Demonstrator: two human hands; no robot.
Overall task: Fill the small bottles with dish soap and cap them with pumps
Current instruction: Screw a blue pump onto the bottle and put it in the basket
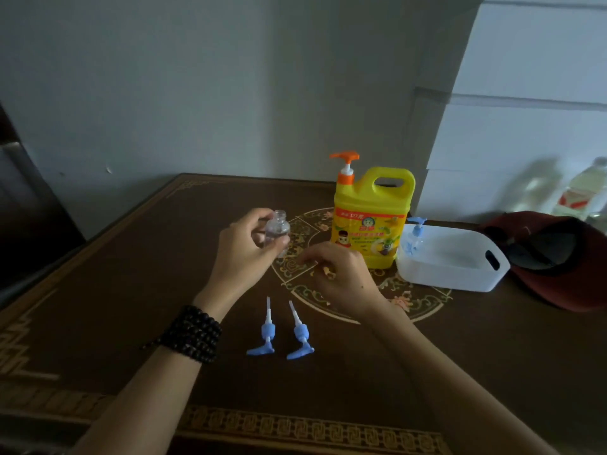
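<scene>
A: What are the hands gripping?
B: The left hand (244, 251) is pinching a small clear bottle (277, 228) above the dark table (131, 290), neck up. The right hand (341, 274) is curled; I cannot tell whether it holds anything.
A: And around them?
B: The yellow soap jug (369, 221) is standing upright behind. Two blue pumps (279, 333) are lying nearer, tubes pointing away.

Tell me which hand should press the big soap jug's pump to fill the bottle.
Right. The left hand already holds the open small bottle, so it is taken. The right hand rests low on the table, seemingly empty, and is nearer the yellow soap jug with its orange pump.
</scene>
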